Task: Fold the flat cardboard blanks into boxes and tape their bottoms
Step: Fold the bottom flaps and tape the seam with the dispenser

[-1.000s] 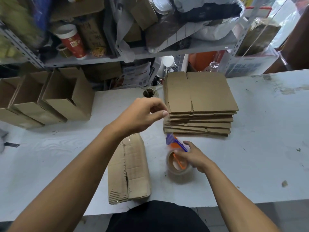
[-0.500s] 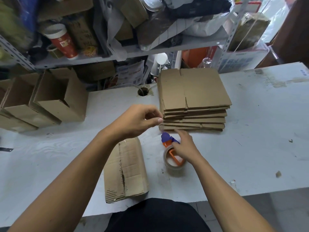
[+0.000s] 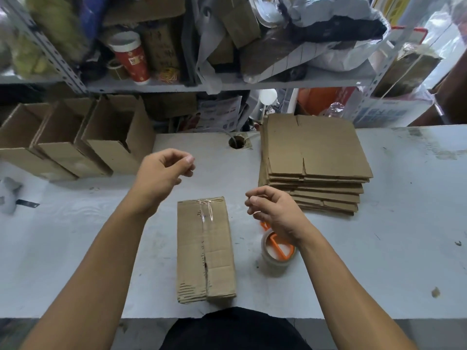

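Note:
A folded cardboard box (image 3: 206, 248) lies on its side on the white table (image 3: 404, 223) in front of me, with clear tape glinting over the far end of its seam. My left hand (image 3: 159, 178) hovers above the table, up and left of the box, fingers curled and thumb near the forefinger. My right hand (image 3: 275, 213) hovers right of the box, just over the tape roll with its orange dispenser (image 3: 274, 258), thumb and forefinger drawn together. I see nothing held in either hand. A stack of flat blanks (image 3: 313, 152) sits at the back right.
Three open folded boxes (image 3: 116, 137) lie in a row at the back left. A cable hole (image 3: 237, 142) opens in the table behind the hands. A cluttered metal shelf (image 3: 278, 83) holding a red cup (image 3: 131, 59) overhangs the table's far edge.
My right hand has lifted off the tape dispenser and now hovers above it. My left hand has drawn away to the left. The box now lies straight in front of me.

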